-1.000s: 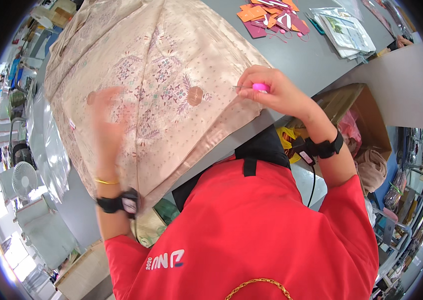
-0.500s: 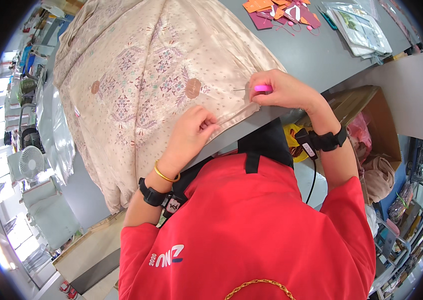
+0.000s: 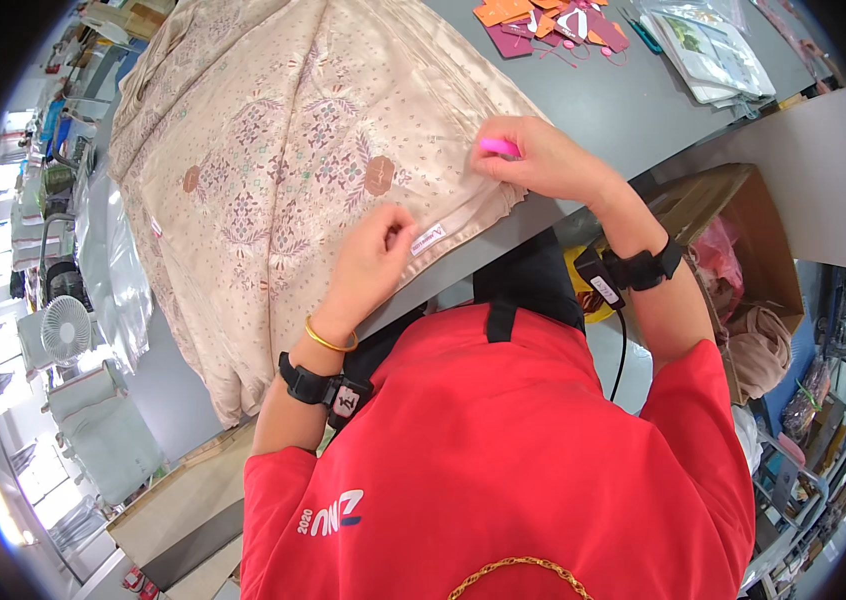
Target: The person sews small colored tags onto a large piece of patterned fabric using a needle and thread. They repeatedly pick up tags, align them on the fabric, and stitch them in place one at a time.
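Beige patterned cloth point(image 3: 233, 270) lies in folded layers over the grey table, reaching its near edge. A small white label point(image 3: 429, 238) shows along the cloth's near hem. Just left of that label is my left hand point(image 3: 371, 258), its fingers curled closed over the cloth; what they hold, if anything, is hidden. My right hand point(image 3: 543, 160) is closed round a pink-handled tool point(image 3: 500, 148) with a slim metal end that points left over the cloth. The tool's exact kind is unclear. Brown patches point(image 3: 378, 175) sit on the cloth beyond my hands.
Orange and maroon tags point(image 3: 553, 25) lie at the far side of the grey table point(image 3: 593, 100). Flat plastic-wrapped packets point(image 3: 713, 55) are at the far right. A cardboard box point(image 3: 768, 250) holding cloth stands right of me. A white fan point(image 3: 66, 328) is at the left.
My right hand has moved left and away from me with the pink-handled tool. My left hand has shifted slightly left, and the white label at the hem now shows.
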Motion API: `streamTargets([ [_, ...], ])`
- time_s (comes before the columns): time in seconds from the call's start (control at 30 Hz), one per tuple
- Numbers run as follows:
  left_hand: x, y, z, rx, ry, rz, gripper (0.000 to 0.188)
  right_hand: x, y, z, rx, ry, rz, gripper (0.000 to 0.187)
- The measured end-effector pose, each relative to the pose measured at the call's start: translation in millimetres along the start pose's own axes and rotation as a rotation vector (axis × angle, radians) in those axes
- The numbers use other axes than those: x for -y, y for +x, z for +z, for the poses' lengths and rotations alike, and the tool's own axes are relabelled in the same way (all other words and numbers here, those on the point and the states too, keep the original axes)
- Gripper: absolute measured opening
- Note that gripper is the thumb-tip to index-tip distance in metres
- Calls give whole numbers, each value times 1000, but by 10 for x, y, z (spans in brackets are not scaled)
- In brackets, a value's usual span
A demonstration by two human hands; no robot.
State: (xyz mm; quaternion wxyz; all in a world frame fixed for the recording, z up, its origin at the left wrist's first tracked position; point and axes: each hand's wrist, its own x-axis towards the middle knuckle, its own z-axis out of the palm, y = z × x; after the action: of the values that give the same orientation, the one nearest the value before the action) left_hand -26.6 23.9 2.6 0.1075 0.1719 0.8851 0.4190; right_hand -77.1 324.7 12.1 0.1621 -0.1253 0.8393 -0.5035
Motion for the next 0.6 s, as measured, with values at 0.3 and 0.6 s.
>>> streamTargets([
  [0.3,-89,63,-110,-161,500,417,17,259,-452,501,-153,-330,-80,26],
  [0.6,-150,-71,57,74,121,92,23,-1,-681,483,-138,-167,-72,28],
])
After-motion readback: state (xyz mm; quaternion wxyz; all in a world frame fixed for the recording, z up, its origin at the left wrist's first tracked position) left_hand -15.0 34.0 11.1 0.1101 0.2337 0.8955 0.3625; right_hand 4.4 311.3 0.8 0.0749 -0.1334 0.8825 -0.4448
